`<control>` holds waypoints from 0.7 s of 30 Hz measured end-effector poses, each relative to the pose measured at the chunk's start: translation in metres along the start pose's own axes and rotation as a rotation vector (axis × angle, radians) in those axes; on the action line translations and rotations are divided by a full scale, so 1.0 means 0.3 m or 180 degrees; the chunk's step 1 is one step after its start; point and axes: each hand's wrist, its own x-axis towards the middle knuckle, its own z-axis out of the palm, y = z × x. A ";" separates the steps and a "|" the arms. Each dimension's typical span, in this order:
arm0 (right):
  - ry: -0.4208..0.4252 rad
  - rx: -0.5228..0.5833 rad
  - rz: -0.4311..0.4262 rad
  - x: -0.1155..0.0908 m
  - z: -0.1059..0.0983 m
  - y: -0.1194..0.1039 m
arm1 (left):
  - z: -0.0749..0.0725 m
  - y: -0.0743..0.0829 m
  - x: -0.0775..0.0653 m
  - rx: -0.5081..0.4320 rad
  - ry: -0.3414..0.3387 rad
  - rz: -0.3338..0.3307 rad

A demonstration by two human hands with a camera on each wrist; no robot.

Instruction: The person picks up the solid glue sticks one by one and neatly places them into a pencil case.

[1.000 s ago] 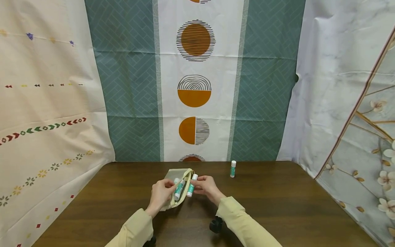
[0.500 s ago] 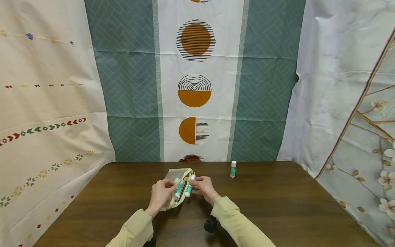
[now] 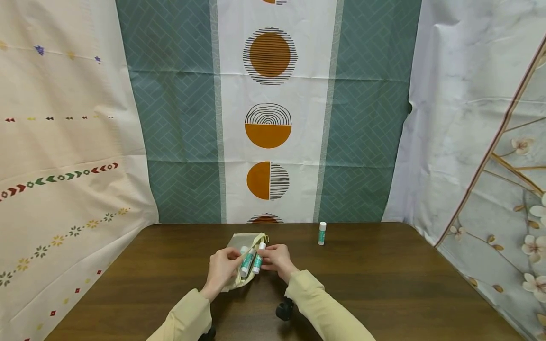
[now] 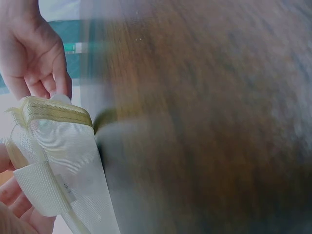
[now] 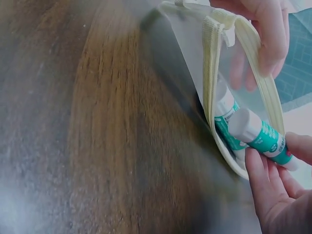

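Note:
My left hand (image 3: pixel 223 269) pinches the edge of a pale yellow mesh zipper pouch (image 4: pixel 73 151), whose zipped mouth gapes toward the right. Through the opening a green-and-white glue stick (image 5: pixel 224 100) shows inside, and the head view shows a second white-ended one beside it. My right hand (image 3: pixel 278 260) holds another glue stick (image 5: pixel 265 136) between thumb and fingers, right at the pouch's mouth; it overlaps the zipper edge in the right wrist view. One more glue stick (image 3: pixel 322 233) stands upright toward the back of the table, right of the pouch.
The brown wooden table (image 3: pixel 375 284) reaches back to a green and white patterned curtain (image 3: pixel 183 118). Pale printed cloths hang at the left and right sides. A black wrist strap piece (image 3: pixel 284 309) hangs under my right sleeve.
My right hand has moved a little left with its glue stick, bringing it from beside the pouch to its mouth. The left hand and the standing glue stick have stayed put.

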 end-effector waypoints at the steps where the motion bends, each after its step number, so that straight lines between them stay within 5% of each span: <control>1: 0.0017 0.0001 0.0031 -0.001 0.004 -0.003 | 0.000 0.000 0.000 -0.0018 -0.0004 -0.0013; 21: 0.0142 -0.0184 0.0282 -0.001 0.042 -0.003 | -0.006 0.006 -0.006 0.0021 0.0019 0.0028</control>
